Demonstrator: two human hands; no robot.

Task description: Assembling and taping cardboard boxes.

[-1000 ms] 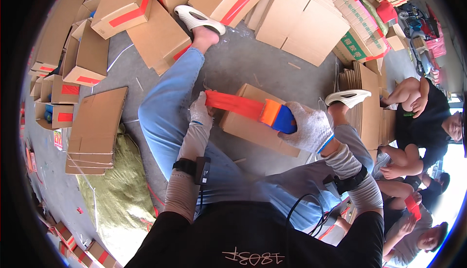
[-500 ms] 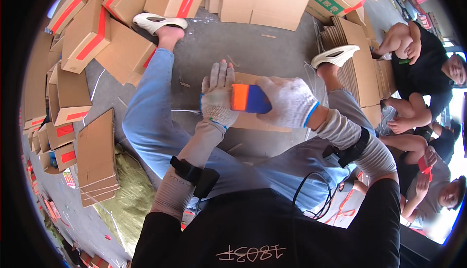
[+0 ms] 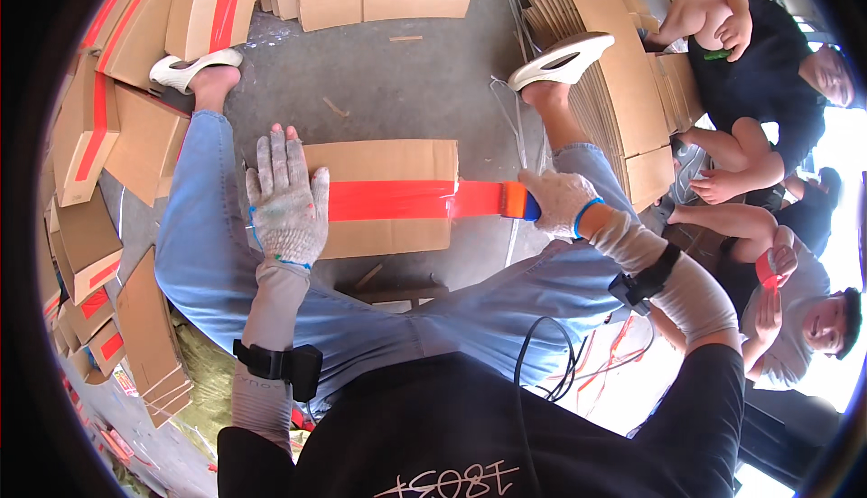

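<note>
A cardboard box (image 3: pixel 388 162) lies between my legs, with a strip of red tape (image 3: pixel 388 200) along its top. My left hand (image 3: pixel 289 193), in a white knit glove, presses flat with fingers stretched on the box's left end. Beyond the box's right edge, my gloved right hand (image 3: pixel 560 202) grips an orange and blue tape dispenser (image 3: pixel 517 201). The red tape runs taut through the air from the box to the dispenser. My right hand's fingers partly cover the dispenser.
Taped boxes (image 3: pixel 81 132) are piled at the left. A stack of flattened cardboard (image 3: pixel 601 83) stands beyond my right foot. At the right sit other people, one in a black shirt (image 3: pixel 754 65) and another holding a red tape roll (image 3: pixel 769 268).
My right hand has moved right with the dispenser, pulling red tape across the box. My left hand has shifted left, and the box top now shows a red strip.
</note>
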